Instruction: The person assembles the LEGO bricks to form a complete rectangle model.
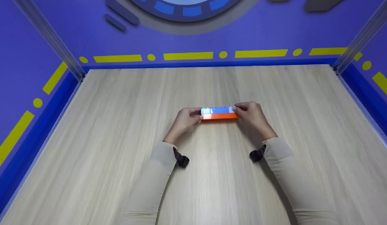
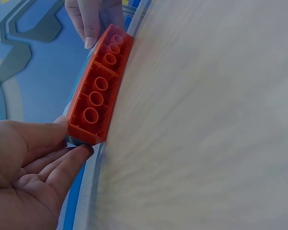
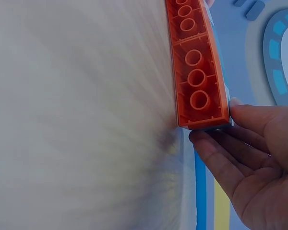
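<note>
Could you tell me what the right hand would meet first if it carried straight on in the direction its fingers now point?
The right hand already pinches the right end of the brick stack, so that stack comes first. Beyond it lies the left hand, gripping the opposite end.

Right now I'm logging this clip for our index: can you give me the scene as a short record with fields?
held thing: brick stack, blue layer on orange layer
orange underside: hollow tubes visible in both wrist views
left hand: grips the stack's left end
right hand: grips the stack's right end
surface: wooden table
surround: purple walls with yellow dashes
</note>
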Available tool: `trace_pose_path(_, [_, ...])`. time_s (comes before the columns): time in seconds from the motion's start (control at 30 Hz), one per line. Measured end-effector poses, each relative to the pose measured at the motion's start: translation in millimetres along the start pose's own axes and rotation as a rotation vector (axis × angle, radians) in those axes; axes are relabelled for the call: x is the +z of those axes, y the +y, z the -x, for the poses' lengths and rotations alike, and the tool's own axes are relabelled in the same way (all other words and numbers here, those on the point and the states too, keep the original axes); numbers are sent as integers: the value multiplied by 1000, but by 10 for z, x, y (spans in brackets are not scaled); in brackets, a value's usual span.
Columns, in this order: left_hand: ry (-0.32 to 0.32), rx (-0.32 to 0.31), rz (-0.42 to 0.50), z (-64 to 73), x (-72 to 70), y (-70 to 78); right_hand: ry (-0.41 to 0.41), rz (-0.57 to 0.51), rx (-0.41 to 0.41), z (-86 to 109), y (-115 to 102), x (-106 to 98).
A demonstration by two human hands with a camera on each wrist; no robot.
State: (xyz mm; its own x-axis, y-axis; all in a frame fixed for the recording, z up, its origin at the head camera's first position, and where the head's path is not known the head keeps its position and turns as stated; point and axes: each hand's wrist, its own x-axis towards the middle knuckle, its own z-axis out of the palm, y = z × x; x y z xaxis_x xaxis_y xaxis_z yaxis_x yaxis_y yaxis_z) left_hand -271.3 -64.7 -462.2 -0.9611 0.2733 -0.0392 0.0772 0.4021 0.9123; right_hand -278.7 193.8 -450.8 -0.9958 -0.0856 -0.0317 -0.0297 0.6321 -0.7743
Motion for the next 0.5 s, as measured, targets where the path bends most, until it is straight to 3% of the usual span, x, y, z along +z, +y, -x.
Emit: trace_pose_path(0.5, [47, -20, -100, -34, 15, 15, -32, -3, 20, 3, 14, 8])
